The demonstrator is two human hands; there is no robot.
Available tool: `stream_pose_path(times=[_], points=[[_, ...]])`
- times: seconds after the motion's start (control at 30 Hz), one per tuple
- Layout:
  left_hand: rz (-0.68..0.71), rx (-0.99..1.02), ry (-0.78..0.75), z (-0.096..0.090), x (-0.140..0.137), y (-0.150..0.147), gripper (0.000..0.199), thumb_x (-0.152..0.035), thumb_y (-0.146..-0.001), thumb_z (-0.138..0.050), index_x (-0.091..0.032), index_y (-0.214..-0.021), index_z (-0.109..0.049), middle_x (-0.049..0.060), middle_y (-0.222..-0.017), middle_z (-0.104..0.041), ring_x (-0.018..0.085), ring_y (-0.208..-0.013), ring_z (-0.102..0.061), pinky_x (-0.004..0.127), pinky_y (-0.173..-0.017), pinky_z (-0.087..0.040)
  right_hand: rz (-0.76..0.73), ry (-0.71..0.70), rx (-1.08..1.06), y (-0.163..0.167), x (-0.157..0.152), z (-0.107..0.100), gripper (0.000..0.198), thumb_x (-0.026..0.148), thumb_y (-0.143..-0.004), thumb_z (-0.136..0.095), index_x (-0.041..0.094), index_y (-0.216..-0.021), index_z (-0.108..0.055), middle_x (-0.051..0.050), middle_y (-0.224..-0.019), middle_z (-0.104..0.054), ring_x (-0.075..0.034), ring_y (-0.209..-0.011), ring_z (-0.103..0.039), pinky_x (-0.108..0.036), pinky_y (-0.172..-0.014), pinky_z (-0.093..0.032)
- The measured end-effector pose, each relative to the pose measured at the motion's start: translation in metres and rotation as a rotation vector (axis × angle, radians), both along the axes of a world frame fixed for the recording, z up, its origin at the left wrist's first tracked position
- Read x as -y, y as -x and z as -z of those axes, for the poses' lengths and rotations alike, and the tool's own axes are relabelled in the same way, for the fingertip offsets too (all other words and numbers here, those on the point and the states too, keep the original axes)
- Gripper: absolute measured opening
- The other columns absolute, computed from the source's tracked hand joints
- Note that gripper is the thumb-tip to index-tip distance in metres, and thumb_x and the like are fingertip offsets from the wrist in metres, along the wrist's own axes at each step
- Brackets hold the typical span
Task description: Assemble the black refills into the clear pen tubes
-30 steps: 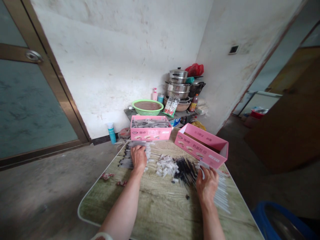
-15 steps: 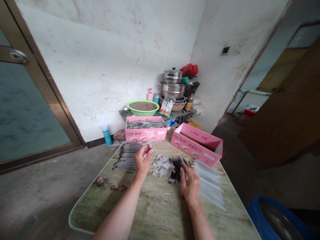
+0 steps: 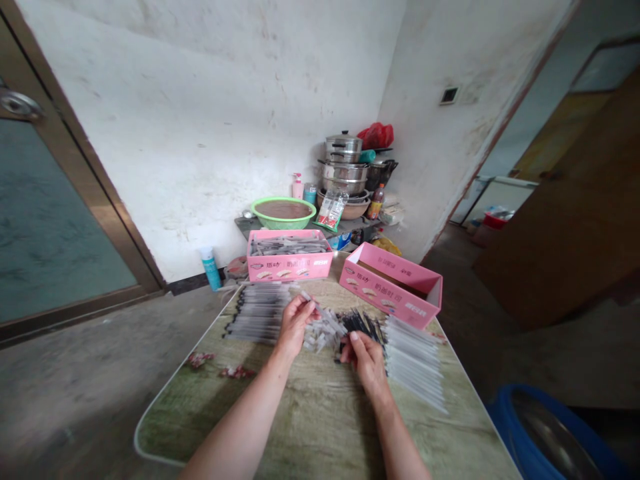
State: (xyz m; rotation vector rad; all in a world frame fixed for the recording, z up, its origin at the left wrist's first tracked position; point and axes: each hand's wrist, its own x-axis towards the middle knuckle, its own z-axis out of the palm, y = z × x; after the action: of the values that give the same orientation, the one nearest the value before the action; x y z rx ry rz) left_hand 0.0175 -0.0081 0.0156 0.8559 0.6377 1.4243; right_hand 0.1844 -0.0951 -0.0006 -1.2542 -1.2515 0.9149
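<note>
Between my two hands slants a translucent pen (image 3: 329,318), blurred against the pieces behind it. My left hand (image 3: 296,323) is closed in a pinch on its upper left end. My right hand (image 3: 365,353) has its thumb and fingers closed at the lower right end, near a dark tip. Beneath and behind the pen lies a pile of small clear caps (image 3: 313,341). Black pen parts (image 3: 364,323) are heaped just beyond my right hand. To the right, clear barrels (image 3: 417,367) lie side by side. A row of pens with black ends (image 3: 255,313) lies left of my left hand.
A pink box full of pens (image 3: 290,267) stands at the table's far side. Another pink box (image 3: 390,290) sits angled to its right. Behind them a shelf holds a green basin (image 3: 283,223) and stacked pots (image 3: 345,177). A blue tub (image 3: 560,440) stands at lower right.
My right hand has moved left from the black parts, and my left hand slightly right and down. The pen now spans both hands. The view has shifted slightly.
</note>
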Motion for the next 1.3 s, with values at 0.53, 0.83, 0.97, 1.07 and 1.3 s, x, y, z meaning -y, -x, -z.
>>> stream_pose_path(times=[0.53,0.83,0.97,1.07,1.3], points=[[0.106,0.022,0.017,0.0,0.002,0.0,0.034,-0.034,-0.068,-0.081,-0.016,-0.09,-0.063,0.0,-0.076,-0.067,0.011,-0.065,-0.063,0.024,-0.064,-0.054,-0.014,0.063,-0.307,0.004,-0.001,0.002,0.049,0.06,-0.089,-0.054,0.016,-0.067,-0.061,0.002,-0.04,-0.054,-0.009,-0.034,-0.039,-0.02,-0.04,-0.029],[0.126,0.033,0.029,0.0,0.001,0.0,0.035,-0.035,-0.067,-0.082,-0.015,-0.09,-0.065,0.0,-0.075,-0.066,0.012,-0.064,-0.063,0.025,-0.063,-0.054,-0.069,0.051,-0.385,0.004,-0.001,0.002,0.045,0.056,-0.087,-0.059,0.016,-0.067,-0.062,0.003,-0.039,-0.053,-0.008,-0.035,-0.038,-0.021,-0.042,-0.03],[0.08,0.013,0.043,0.003,-0.001,0.0,0.036,-0.038,-0.063,-0.085,-0.014,-0.081,-0.064,-0.002,-0.068,-0.062,0.011,-0.059,-0.06,0.023,-0.059,-0.052,-0.09,0.045,-0.39,0.004,-0.001,0.001,0.043,0.056,-0.084,-0.063,0.016,-0.066,-0.063,0.002,-0.039,-0.054,-0.008,-0.035,-0.04,-0.021,-0.042,-0.031],[0.059,0.004,0.053,0.004,-0.002,-0.001,0.035,-0.038,-0.062,-0.085,-0.014,-0.076,-0.063,-0.003,-0.065,-0.06,0.01,-0.056,-0.058,0.022,-0.057,-0.051,-0.097,0.06,-0.387,0.004,-0.001,0.0,0.039,0.052,-0.082,-0.067,0.016,-0.067,-0.064,0.001,-0.041,-0.057,-0.009,-0.037,-0.041,-0.021,-0.042,-0.032],[0.045,0.013,0.066,0.008,-0.005,0.001,0.036,-0.038,-0.062,-0.086,-0.014,-0.075,-0.062,-0.003,-0.064,-0.06,0.009,-0.054,-0.058,0.021,-0.055,-0.05,-0.057,0.039,-0.363,0.004,0.0,-0.001,0.035,0.047,-0.079,-0.073,0.016,-0.065,-0.064,-0.001,-0.05,-0.062,-0.01,-0.044,-0.049,-0.021,-0.046,-0.038]])
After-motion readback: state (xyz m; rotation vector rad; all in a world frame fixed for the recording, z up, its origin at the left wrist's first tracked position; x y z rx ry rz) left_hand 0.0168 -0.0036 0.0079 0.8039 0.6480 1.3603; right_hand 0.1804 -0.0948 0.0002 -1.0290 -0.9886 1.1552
